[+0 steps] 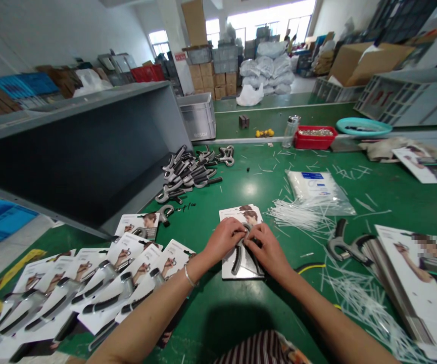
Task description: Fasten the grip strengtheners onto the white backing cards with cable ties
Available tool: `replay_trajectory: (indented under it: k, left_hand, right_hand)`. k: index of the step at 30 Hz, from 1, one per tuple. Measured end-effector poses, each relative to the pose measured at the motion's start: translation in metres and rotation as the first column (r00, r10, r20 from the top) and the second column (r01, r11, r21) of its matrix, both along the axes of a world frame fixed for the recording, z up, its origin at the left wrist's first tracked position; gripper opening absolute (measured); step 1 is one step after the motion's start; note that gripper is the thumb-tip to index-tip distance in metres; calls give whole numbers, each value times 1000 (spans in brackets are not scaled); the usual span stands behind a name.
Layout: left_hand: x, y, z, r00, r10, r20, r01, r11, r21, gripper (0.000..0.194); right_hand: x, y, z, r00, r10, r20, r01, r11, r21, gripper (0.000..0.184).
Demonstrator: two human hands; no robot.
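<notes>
A printed backing card [241, 216] lies on the green table [256, 187] in front of me with a grey hand gripper [239, 258] on it. My left hand [224, 241] and my right hand [265, 248] meet over the top of that gripper, fingers curled and pinched together at its spring end. What the fingertips pinch is too small to make out. A bracelet circles my left wrist.
Finished cards with grippers [89, 285] fan out at the lower left. Loose grippers [188, 174] are piled beyond. White cable ties [297, 215], a tie bag [319, 188], pliers [345, 245] and a card stack [419, 283] lie right. A grey shelf [82, 146] stands left.
</notes>
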State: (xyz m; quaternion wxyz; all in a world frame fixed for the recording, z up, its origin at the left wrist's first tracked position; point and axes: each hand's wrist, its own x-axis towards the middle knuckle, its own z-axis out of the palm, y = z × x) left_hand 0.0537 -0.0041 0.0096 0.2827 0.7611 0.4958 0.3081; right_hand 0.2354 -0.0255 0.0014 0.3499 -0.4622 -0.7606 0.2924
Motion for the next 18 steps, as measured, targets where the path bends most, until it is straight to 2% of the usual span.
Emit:
replay_trajectory:
  k: [3, 9, 14, 18]
  left_hand:
    - [3, 1, -4, 998, -12, 60, 12, 1000, -3, 11]
    - [3, -3, -6, 975, 58, 214, -34, 993, -110, 9]
    - [3, -4, -8, 969, 88, 229, -59, 990, -131, 10]
    - [2, -3, -10, 970, 99, 221, -69, 988, -141, 12]
  right_hand:
    - [2, 6, -4, 994, -13, -107, 13, 1000, 0, 12]
    - [5, 4, -7, 999, 32, 6, -32, 999, -22, 19]
    - [9, 2, -2, 992, 111, 55, -110, 994, -25, 18]
    - [11, 3, 1, 988, 127, 83, -126, 992, -16, 19]
